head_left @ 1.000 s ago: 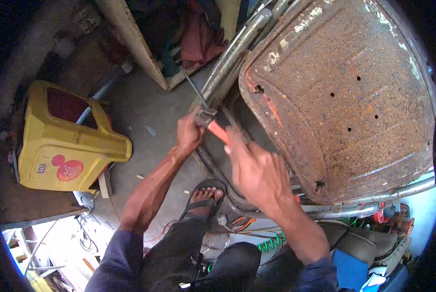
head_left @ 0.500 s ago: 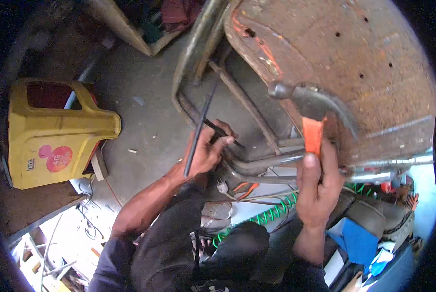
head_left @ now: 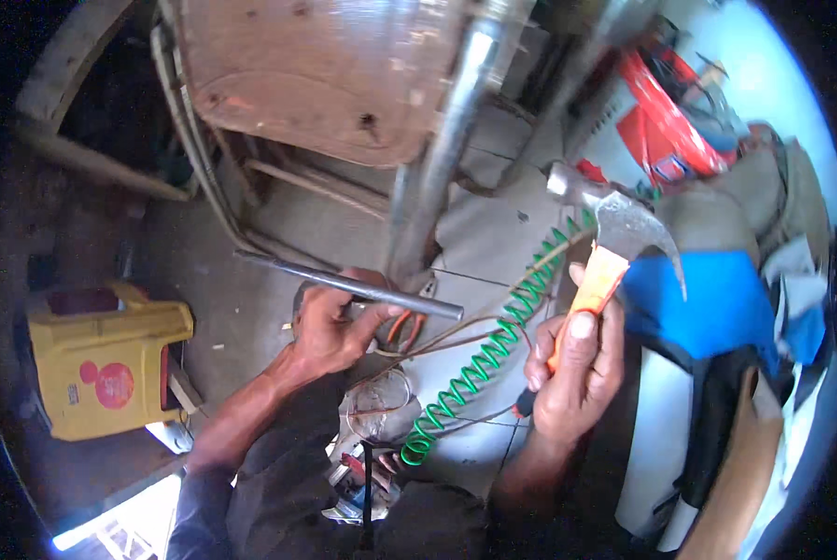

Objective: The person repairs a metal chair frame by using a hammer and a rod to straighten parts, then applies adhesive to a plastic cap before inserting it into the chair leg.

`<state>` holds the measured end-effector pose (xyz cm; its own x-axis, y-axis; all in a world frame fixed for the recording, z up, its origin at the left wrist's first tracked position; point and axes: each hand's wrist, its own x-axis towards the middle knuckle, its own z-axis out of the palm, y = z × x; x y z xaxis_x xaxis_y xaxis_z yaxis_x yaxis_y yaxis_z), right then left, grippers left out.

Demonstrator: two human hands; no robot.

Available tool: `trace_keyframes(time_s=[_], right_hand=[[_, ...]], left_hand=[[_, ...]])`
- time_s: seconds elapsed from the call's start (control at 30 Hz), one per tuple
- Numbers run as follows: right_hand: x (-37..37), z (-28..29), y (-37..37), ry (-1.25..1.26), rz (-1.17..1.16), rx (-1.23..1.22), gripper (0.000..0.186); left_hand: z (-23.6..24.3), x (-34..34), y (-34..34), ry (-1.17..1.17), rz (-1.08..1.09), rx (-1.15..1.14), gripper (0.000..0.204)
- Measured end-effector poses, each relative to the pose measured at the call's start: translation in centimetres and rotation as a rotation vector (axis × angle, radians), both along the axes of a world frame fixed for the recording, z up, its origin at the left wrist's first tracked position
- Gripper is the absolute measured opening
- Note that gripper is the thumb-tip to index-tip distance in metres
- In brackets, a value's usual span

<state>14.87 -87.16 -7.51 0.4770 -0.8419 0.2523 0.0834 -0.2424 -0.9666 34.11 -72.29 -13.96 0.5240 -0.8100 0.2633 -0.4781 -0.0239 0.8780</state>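
Observation:
A dark grey metal rod (head_left: 418, 303) lies slanting in my left hand (head_left: 334, 331), whose fingers are closed round it. My right hand (head_left: 575, 383) grips a claw hammer (head_left: 614, 233) by its orange handle, with the head raised above my fist. In front of me stands a rusty metal chair (head_left: 311, 65) with holes in its pan and a bent tube frame (head_left: 189, 159); its lower frame runs close behind my left hand.
A yellow plastic stool (head_left: 82, 373) is at left, a wooden frame (head_left: 82, 149) beyond. A green coiled hose (head_left: 474, 373) and orange-handled pliers (head_left: 409, 327) lie on the floor (head_left: 474, 252). A red bucket (head_left: 680, 121) and a heap with blue material (head_left: 708, 299) are at right.
The view has swung right, so the chair sits higher and further left. The hammer has moved away from the chair, and the rod in my left hand has turned from steep to nearly level.

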Motion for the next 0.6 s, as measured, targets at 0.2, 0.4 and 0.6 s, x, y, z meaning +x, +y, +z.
trace_keyframes(time_s=[0.2, 0.4, 0.6], right_hand=[[-5.3, -3.5, 0.8, -0.066, -0.172, 0.25, 0.037], [-5.9, -4.2, 0.4, 0.031, -0.148, 0.252, 0.028], [-5.1, -4.6, 1.3, 0.103, -0.099, 0.157, 0.032]], left_hand=[[-2.2, -1.6, -5.8, -0.263, 0.094, 0.161, 0.011], [-3.7, -2.5, -6.7, -0.253, 0.142, 0.294, 0.016], [-6.2, -2.5, -6.3, -0.36, 0.121, 0.119, 0.014]])
